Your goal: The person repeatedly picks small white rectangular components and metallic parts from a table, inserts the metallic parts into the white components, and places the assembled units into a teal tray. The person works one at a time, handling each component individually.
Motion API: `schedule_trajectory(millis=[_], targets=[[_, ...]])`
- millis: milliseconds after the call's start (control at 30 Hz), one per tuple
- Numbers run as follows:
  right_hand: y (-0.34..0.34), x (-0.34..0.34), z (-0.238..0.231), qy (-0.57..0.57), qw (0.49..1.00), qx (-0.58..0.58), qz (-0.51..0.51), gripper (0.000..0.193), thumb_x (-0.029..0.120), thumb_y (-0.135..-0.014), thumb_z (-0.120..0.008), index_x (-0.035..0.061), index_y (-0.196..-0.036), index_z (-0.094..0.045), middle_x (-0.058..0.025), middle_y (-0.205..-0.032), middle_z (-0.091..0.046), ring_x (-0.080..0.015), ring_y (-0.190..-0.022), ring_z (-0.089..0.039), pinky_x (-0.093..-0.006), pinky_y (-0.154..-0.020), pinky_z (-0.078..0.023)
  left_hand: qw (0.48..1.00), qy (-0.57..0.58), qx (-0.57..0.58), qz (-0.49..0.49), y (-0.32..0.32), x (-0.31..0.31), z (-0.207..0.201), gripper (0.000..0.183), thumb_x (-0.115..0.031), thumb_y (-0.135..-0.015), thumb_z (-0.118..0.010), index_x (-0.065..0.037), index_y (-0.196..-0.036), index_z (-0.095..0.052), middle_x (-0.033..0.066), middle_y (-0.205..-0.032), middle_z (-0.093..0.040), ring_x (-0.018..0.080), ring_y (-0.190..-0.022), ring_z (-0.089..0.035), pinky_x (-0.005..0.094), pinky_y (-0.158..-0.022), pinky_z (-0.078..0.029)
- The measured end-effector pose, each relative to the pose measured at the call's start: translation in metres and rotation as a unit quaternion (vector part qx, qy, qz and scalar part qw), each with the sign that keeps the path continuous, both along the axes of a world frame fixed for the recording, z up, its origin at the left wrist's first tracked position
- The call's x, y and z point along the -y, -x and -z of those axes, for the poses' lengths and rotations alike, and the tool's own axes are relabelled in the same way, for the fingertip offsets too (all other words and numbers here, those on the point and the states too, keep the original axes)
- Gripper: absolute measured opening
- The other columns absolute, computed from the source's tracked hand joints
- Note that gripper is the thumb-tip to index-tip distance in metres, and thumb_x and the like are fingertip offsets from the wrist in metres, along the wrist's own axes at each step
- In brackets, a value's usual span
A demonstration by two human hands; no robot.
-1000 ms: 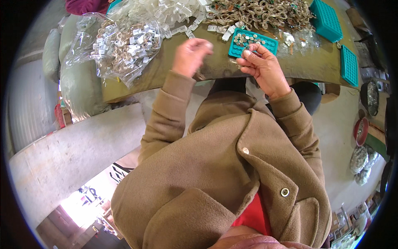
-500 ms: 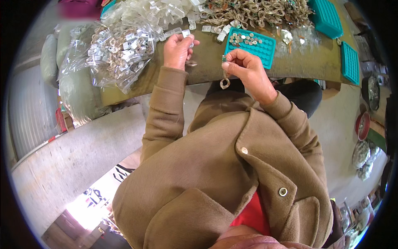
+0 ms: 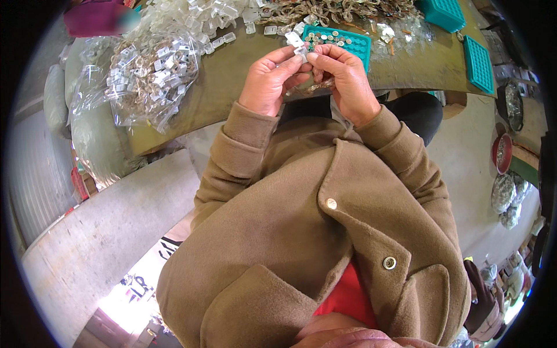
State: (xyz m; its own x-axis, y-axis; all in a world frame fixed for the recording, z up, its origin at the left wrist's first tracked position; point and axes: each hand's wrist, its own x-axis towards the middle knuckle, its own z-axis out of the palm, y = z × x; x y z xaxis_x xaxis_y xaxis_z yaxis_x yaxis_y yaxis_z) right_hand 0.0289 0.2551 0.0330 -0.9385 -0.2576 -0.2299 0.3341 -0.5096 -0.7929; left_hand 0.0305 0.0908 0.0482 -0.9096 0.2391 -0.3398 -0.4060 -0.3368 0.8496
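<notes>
My left hand (image 3: 268, 82) pinches a small translucent white plastic case (image 3: 294, 40) between thumb and fingers. Close against it, my right hand (image 3: 351, 82) is closed, with thumb and forefinger at the end of a thin coiled wire (image 3: 313, 89). The coil hangs under the fingertips, partly hidden between the two hands. The wire's end meets the case, but the fingers hide the exact contact. Just beyond the hands lies a teal ridged tray (image 3: 361, 57) with several small silver discs (image 3: 331, 39), like button cells.
A clear bag (image 3: 154, 81) of finished-looking coils with white cases sits at the left. Loose white cases (image 3: 191, 20) and a pile of wire coils (image 3: 342, 13) lie along the back. More teal trays (image 3: 444, 14) stand at the right, near plastic scraps (image 3: 387, 33).
My left hand has moved right with the white case, and my right hand has brought the coiled wire to it. The hands now meet. The whole view has shifted slightly.
</notes>
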Motion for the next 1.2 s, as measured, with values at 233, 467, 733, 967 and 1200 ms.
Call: schedule_trajectory(millis=[233, 467, 733, 967, 1200], targets=[[-0.006, -0.004, -0.004, 0.012, 1.000, 0.002, -0.002, 0.007, 0.011, -0.093, -0.062, 0.0046, -0.090, -0.062, 0.0011, -0.076, -0.059, -0.0076, -0.068, -0.053, -0.0224, -0.066, -0.043, 0.997, 0.028, -0.036, -0.059, -0.006, -0.003, 0.002, 0.033, -0.010, -0.090, -0.067, -0.001, -0.122, -0.061, 0.0049, -0.107, -0.068, 0.0110, -0.088, -0.066, 0.0221, -0.070, -0.055], [-0.013, -0.004, -0.005, 0.030, 1.000, -0.007, 0.004, 0.007, 0.011, -0.094, -0.061, 0.0048, -0.094, -0.061, 0.0012, -0.079, -0.059, -0.0079, -0.071, -0.054, -0.0229, -0.068, -0.044, 0.981, 0.087, -0.148, -0.088, -0.012, -0.012, 0.001, 0.033, -0.008, -0.089, -0.069, -0.001, -0.121, -0.063, 0.0065, -0.108, -0.068, 0.0107, -0.090, -0.065, 0.0239, -0.067, -0.056], [-0.012, -0.009, -0.019, -0.014, 0.999, -0.049, -0.007, 0.005, 0.007, -0.090, -0.063, 0.0040, -0.088, -0.059, -0.0016, -0.078, -0.060, -0.0098, -0.069, -0.056, -0.0240, -0.066, -0.046, 0.986, 0.073, -0.120, -0.086, -0.014, -0.012, -0.003, 0.033, -0.008, -0.089, -0.069, 0.000, -0.121, -0.064, 0.0076, -0.106, -0.069, 0.0118, -0.089, -0.065, 0.0247, -0.067, -0.057], [-0.014, 0.003, -0.020, -0.021, 0.996, -0.085, 0.019, 0.008, 0.008, -0.091, -0.061, 0.0030, -0.087, -0.057, -0.0021, -0.077, -0.060, -0.0102, -0.066, -0.056, -0.0255, -0.063, -0.047, 0.974, 0.102, -0.169, -0.116, -0.013, -0.015, 0.003, 0.033, -0.009, -0.090, -0.069, 0.001, -0.121, -0.064, 0.0089, -0.108, -0.069, 0.0128, -0.088, -0.066, 0.0243, -0.063, -0.056], [0.002, -0.013, -0.016, -0.037, 0.993, -0.063, -0.093, 0.007, 0.010, -0.095, -0.057, 0.0065, -0.090, -0.055, 0.0014, -0.074, -0.055, -0.0084, -0.065, -0.053, -0.0228, -0.067, -0.046, 0.992, 0.059, -0.063, -0.091, -0.012, -0.006, 0.002, 0.033, -0.007, -0.092, -0.065, -0.002, -0.125, -0.061, 0.0060, -0.107, -0.068, 0.0127, -0.090, -0.067, 0.0203, -0.063, -0.056]])
